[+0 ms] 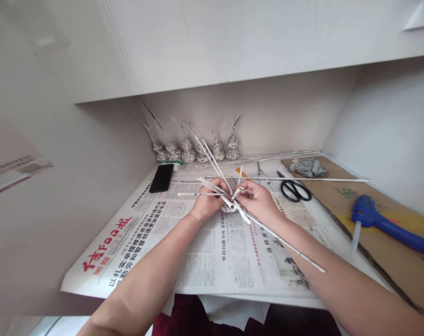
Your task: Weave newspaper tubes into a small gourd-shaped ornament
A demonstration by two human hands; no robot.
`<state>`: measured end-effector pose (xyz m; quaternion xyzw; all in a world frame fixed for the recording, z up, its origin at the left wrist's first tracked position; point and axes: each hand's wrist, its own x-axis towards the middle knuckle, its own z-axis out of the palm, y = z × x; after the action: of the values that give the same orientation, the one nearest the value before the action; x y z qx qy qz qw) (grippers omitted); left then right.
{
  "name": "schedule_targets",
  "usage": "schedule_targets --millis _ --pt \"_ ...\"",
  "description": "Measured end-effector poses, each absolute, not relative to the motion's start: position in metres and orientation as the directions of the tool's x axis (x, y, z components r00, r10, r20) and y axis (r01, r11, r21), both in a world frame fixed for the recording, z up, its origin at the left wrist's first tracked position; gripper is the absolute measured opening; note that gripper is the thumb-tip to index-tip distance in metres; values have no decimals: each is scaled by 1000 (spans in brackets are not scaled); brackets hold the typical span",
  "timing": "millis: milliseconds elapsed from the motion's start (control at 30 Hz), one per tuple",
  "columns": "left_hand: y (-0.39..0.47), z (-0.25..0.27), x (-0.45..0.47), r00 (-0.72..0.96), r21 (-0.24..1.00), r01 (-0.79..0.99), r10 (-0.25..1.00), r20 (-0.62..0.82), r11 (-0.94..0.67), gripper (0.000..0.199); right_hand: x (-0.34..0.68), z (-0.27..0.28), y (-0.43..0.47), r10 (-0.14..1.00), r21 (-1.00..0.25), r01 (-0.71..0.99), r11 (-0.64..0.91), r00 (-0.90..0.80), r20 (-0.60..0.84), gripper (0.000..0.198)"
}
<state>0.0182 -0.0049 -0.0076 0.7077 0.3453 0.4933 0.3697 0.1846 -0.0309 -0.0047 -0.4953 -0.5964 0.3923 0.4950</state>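
Above the middle of the newspaper [205, 266], the left hand [210, 199] is clasping a bundle of paper strips [243, 214], with its thumb and fingers clamped at the base. The right hand [252, 196] is pinching a strip at the bundle's centre, its fingertips pressed together. The strips are fanning out in several directions over the newspaper, a long one reaching toward its near right part in front of the right forearm. Below both hands, a round coiled base [229, 209] is showing above the newspaper, partly hidden.

A phone [162, 178] is lying on the newspaper's far left part. Beyond the newspaper's far edge, a row of gourd-shaped paper figures [188, 151] is standing by the wall. Black-handled scissors [296, 190] are resting toward the newspaper's far right. Along the newspaper's right side, a cardboard sheet [333, 198] is bearing a blue glue gun [390, 227] and a crumpled grey wad [307, 167].
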Motion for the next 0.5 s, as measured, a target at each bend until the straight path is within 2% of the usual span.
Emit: schedule_targets --millis 233,367,500 --pt "2 -12 17 227 871 210 889 398 -444 19 182 -7 -28 989 -981 121 149 -24 147 13" --pt "6 -16 15 252 905 174 906 340 -388 23 183 -8 -29 986 -979 119 166 -44 162 15" --pt "5 -14 14 282 901 156 893 352 -404 15 183 -10 -29 984 -975 132 177 -53 171 13"
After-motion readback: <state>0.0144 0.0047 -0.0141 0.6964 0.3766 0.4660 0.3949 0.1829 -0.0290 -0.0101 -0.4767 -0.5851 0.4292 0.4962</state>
